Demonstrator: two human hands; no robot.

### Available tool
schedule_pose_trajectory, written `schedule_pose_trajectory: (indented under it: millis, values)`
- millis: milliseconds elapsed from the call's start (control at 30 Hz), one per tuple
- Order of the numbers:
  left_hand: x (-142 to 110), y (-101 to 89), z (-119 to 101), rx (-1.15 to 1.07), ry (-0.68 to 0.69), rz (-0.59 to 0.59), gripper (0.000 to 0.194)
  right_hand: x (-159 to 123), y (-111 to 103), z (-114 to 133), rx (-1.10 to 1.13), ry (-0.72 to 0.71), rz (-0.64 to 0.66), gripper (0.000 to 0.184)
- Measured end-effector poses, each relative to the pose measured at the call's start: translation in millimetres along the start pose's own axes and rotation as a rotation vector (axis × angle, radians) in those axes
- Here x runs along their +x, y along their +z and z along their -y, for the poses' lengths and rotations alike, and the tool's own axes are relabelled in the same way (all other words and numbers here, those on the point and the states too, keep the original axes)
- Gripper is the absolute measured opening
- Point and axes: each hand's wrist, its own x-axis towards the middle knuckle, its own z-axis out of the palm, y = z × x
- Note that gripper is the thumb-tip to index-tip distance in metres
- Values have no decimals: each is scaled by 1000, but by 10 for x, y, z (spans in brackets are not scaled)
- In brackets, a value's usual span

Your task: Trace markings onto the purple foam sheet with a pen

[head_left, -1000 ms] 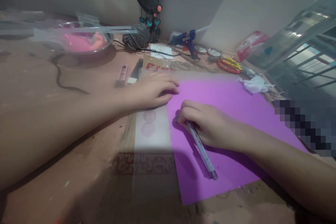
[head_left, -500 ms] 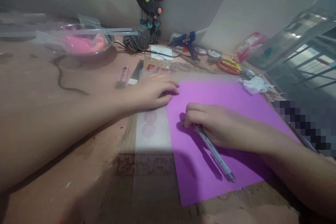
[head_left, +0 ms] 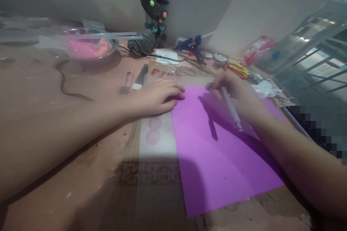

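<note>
A sheet of purple paper [head_left: 217, 173] lies flat over a cardboard piece [head_left: 159, 173] with a pale band and red print. My left hand [head_left: 162, 95] rests with fingers stretched out, its fingertips on the paper's upper left corner. Closed around a slim pale pen [head_left: 231, 110], my right hand [head_left: 235, 90] is over the paper's far edge, slightly blurred. The pen slants down toward me and casts a shadow on the sheet. Whether the right fingertips touch the paper or hover above it, I cannot tell.
Behind the paper are a blue glue gun [head_left: 191, 45], grey yarn [head_left: 141, 41] and yellow-orange handled scissors [head_left: 237, 68]. A clear bowl with pink contents [head_left: 89, 47] stands at the left. A pink cutter [head_left: 127, 81] lies beyond my left wrist; crumpled white tissue [head_left: 265, 89] is at right.
My right hand has moved away from me, from the middle left of the paper to its far edge, carrying the pen. The left hand has stayed in place.
</note>
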Motion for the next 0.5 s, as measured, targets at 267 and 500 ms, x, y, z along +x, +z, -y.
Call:
schedule_pose_trajectory:
  millis: [267, 500]
  values:
    - [-8, 8, -18, 5, -40, -17, 31, 81, 8, -274, -78, 119, -123, 22]
    - [-6, 22, 3, 16, -38, -4, 30, -308, -8, 472, 424, 98, 223, 47]
